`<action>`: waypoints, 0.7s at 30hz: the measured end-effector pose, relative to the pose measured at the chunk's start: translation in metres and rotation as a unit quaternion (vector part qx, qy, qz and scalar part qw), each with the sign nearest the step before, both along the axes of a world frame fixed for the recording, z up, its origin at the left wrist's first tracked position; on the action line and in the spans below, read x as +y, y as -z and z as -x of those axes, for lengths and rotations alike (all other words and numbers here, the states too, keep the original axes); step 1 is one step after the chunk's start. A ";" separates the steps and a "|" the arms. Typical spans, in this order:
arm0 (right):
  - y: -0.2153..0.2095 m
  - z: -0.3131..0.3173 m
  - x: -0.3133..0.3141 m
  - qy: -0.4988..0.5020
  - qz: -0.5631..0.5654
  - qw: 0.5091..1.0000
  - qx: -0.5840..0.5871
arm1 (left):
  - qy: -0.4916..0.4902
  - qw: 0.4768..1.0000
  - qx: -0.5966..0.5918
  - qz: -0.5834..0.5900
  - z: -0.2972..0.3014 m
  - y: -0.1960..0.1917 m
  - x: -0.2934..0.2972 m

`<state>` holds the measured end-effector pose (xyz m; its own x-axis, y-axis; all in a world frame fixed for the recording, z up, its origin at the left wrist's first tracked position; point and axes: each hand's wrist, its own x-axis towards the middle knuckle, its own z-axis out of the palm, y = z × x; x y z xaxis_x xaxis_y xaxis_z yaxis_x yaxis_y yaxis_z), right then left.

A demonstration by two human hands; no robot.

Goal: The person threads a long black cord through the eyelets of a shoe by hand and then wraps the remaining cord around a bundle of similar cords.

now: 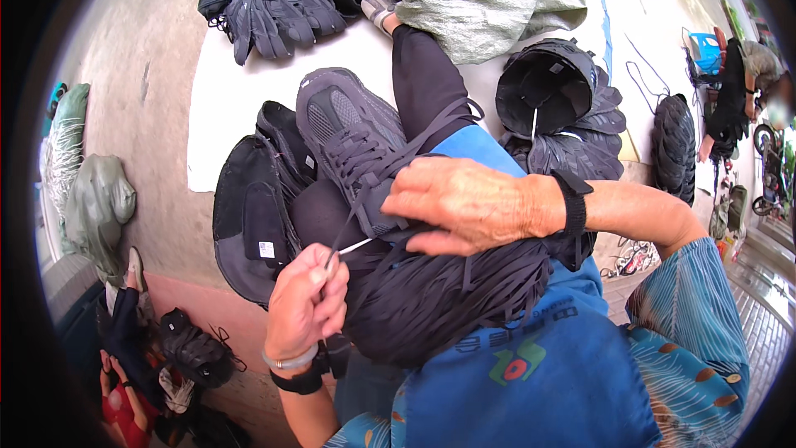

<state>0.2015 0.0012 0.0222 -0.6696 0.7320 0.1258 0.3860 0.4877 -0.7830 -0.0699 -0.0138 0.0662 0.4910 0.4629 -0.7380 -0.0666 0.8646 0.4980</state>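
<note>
A dark grey shoe upper [344, 137] with a mesh toe and criss-crossed laces lies over my lap, toe pointing away. My left hand [309, 294] is closed below it, fingertips pinching a dark shoelace [354, 209] that runs down from the upper. A thin white rod [357, 245] reaches from those fingertips toward the upper's near end; I cannot tell whether they grip it. My right hand [468, 203] stretches across the near end, fingers apart, with its fingertips by the laces. Under it, a thick bundle of dark laces [448, 290] rests on my blue apron [531, 373].
Black uppers [249, 216] stand at my left knee. More nested uppers [547, 87] sit to the right, and a pile [286, 12] lies on the white sheet [215, 116] beyond. A pale green sack [489, 0] is at the back. Other people sit lower left and far right.
</note>
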 end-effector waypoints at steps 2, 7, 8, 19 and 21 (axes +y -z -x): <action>-0.007 0.014 -0.003 -0.072 0.003 0.997 0.015 | -0.149 0.979 -0.140 -0.003 0.006 -0.018 -0.012; -0.010 0.048 -0.020 -0.158 0.069 0.980 0.104 | -0.323 0.868 -0.356 -0.127 0.037 -0.055 -0.026; -0.017 0.052 -0.018 -0.161 0.068 0.979 0.104 | -0.352 0.848 -0.355 -0.178 0.045 -0.067 -0.029; -0.071 -0.054 0.011 0.045 0.282 0.950 0.123 | -0.555 0.653 -0.176 -0.484 0.226 -0.114 -0.100; -0.069 -0.093 0.011 0.193 0.355 0.895 0.186 | -0.557 0.674 -0.255 -0.414 0.287 -0.108 -0.133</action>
<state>0.2944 0.0124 0.0914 -0.3579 0.8836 -0.3019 0.0662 -0.2985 -0.9521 -0.3568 -0.1469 0.1742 -0.4087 0.9030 0.1325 -0.7888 -0.4225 0.4465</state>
